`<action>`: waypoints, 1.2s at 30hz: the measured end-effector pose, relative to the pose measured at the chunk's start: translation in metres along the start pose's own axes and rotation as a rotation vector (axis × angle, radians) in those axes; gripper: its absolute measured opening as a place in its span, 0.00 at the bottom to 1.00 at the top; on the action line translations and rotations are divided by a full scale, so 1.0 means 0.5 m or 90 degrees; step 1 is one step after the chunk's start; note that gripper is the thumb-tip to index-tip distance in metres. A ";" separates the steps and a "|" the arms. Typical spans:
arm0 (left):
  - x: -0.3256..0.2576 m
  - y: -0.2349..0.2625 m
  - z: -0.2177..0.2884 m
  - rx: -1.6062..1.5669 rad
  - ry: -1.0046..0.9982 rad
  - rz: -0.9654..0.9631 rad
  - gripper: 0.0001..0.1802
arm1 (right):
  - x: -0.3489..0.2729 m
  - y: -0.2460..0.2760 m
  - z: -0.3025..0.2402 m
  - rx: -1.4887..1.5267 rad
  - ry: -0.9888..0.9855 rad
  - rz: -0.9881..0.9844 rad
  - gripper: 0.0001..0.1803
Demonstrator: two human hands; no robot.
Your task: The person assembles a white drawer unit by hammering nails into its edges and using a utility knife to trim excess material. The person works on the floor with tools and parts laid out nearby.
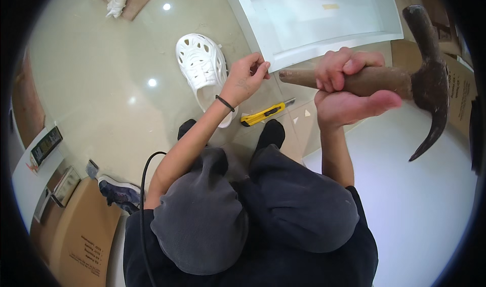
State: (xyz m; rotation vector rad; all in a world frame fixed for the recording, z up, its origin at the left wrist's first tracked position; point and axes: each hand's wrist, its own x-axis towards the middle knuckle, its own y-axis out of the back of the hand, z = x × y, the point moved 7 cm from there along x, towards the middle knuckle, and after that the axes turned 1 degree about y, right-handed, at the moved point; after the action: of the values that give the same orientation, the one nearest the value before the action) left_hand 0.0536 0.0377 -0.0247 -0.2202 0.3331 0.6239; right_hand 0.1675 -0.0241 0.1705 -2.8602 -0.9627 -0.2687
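- Clearly, tiled floor (101, 99) spreads left of one white clog (196, 64).
- Left hand (244, 82), fingers curled, is at the white tray's near-left corner; whether it pinches anything, I cannot tell.
- One claw hammer (429, 82): handle wrapped by the right hand (339, 105).
- One yellow utility knife (262, 115), blade out, lies near the clog.

White perforated clog (200, 68), dark sneaker (117, 191), brown cardboard box (83, 231)
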 end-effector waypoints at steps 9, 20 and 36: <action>-0.004 0.004 0.011 0.046 -0.005 0.024 0.11 | 0.013 -0.029 0.033 -0.016 0.019 -0.014 0.50; -0.008 0.014 0.012 0.054 0.003 0.041 0.12 | 0.030 -0.036 0.036 0.038 0.092 -0.020 0.46; 0.060 0.046 0.194 0.721 -0.490 0.036 0.15 | 0.009 -0.031 0.042 0.068 0.074 -0.031 0.45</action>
State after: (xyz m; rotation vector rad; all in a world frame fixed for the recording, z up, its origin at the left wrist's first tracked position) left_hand 0.0857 0.1010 0.0516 1.0968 -0.0923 0.4535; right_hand 0.1643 -0.0057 0.1517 -2.6943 -0.9934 -0.3723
